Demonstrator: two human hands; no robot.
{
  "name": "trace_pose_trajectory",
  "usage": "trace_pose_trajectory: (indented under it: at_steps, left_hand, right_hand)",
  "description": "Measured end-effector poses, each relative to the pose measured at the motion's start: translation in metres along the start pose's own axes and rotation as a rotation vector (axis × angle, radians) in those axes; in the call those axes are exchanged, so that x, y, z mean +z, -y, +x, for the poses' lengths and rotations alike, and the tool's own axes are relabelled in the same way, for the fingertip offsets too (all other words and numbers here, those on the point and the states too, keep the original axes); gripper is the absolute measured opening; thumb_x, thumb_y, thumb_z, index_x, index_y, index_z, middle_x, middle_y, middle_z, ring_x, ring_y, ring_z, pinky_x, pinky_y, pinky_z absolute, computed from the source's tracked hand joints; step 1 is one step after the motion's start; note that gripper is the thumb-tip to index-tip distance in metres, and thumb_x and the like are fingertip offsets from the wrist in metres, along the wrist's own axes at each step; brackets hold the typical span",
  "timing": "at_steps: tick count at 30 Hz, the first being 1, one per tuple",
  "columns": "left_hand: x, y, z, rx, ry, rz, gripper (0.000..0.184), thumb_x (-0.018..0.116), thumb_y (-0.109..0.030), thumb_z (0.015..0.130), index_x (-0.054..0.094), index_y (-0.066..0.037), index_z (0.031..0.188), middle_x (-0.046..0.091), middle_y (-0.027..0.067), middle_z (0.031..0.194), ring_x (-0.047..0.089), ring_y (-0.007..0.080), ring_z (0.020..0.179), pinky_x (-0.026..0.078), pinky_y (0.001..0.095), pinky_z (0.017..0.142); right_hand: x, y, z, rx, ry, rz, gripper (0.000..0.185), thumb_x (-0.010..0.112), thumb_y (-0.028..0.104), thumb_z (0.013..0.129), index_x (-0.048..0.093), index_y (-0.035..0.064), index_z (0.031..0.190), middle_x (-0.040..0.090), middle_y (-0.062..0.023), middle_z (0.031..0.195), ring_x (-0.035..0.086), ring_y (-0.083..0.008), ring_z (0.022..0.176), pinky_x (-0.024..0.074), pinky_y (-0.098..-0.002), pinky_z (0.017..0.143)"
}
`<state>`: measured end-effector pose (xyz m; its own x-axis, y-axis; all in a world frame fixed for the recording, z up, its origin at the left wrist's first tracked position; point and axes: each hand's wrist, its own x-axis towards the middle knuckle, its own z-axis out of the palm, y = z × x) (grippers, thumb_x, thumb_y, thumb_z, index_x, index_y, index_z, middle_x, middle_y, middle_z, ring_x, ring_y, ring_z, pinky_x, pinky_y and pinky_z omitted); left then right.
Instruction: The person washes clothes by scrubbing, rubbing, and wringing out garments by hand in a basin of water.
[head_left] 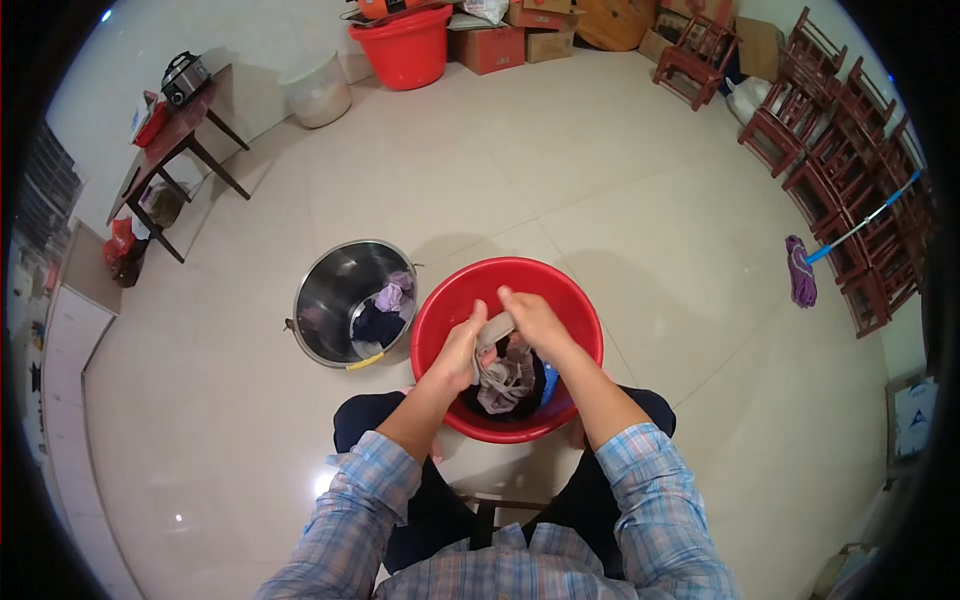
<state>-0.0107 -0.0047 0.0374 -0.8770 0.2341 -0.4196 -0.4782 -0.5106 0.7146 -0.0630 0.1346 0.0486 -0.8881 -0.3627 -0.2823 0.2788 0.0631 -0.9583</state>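
Both hands are over a red basin (440,300) on the floor between my knees. A greyish-beige cloth (503,385) hangs between them, its upper edge stretched and its lower part bunched in the basin. My left hand (461,350) is closed on the cloth's left side, thumb pointing up. My right hand (532,322) grips the upper right edge, with its lower fingers partly hidden by the cloth. Dark cloth and a blue item (549,384) lie beneath. Left of the basin stands a steel bucket (325,290) holding a lilac cloth (393,291) and dark cloth (378,325).
A purple mop (800,272) leans by stacked wooden chairs (835,165) at the right. At the back are a large red tub (403,50), cardboard boxes (487,50) and a whitish bucket (318,92). A table (180,125) with a cooker (184,79) stands at the left.
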Motion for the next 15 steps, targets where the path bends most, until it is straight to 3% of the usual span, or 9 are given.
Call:
trace_pose_trajectory:
  at_steps: [1,4,12,14,15]
  left_hand:
    - [0.001,0.000,0.002,0.035,0.019,0.075,0.040,0.047,-0.042,0.088,0.056,-0.004,0.084,0.048,-0.0002,0.062,0.039,0.0079,0.049,0.031,0.0209,0.044]
    - [0.000,-0.006,-0.004,0.050,0.124,0.217,0.030,0.058,-0.034,0.085,0.055,-0.005,0.077,0.045,-0.0018,0.064,0.041,0.0062,0.055,0.030,0.0195,0.044]
    - [-0.011,-0.027,-0.013,0.119,0.157,0.016,0.020,0.060,-0.023,0.084,0.055,-0.005,0.074,0.050,0.0006,0.061,0.040,0.0062,0.049,0.029,0.0194,0.045]
    - [-0.012,-0.032,-0.014,0.141,0.122,0.024,0.019,0.060,-0.021,0.083,0.053,-0.006,0.072,0.047,0.0005,0.059,0.040,0.0080,0.049,0.031,0.0210,0.047]
    - [-0.014,-0.034,-0.015,0.165,0.086,0.030,0.019,0.060,-0.019,0.082,0.052,-0.007,0.071,0.043,0.0005,0.057,0.040,0.0099,0.050,0.033,0.0226,0.048]
  right_hand:
    - [-0.011,0.011,-0.003,0.045,0.026,0.107,0.042,0.044,0.042,0.090,0.051,0.0069,0.068,0.049,0.0006,0.059,0.044,-0.0085,0.050,0.0367,-0.0235,0.047]
    - [-0.038,0.017,-0.006,0.050,0.161,0.123,0.034,0.049,0.034,0.088,0.053,0.0059,0.071,0.051,-0.0010,0.062,0.046,-0.0091,0.052,0.0387,-0.0231,0.051]
    - [-0.059,0.009,-0.009,0.046,0.403,-0.054,0.012,0.057,0.015,0.080,0.061,0.0040,0.083,0.057,0.0005,0.069,0.051,-0.0080,0.065,0.0421,-0.0234,0.061]
    - [-0.068,0.006,-0.008,0.009,0.462,-0.444,0.014,0.060,0.018,0.081,0.062,0.0045,0.082,0.056,0.0035,0.069,0.050,-0.0055,0.068,0.0405,-0.0226,0.063]
    - [-0.070,0.007,-0.007,0.049,0.451,-0.495,0.014,0.063,0.019,0.079,0.062,0.0044,0.078,0.056,0.0043,0.069,0.048,-0.0047,0.067,0.0394,-0.0222,0.063]
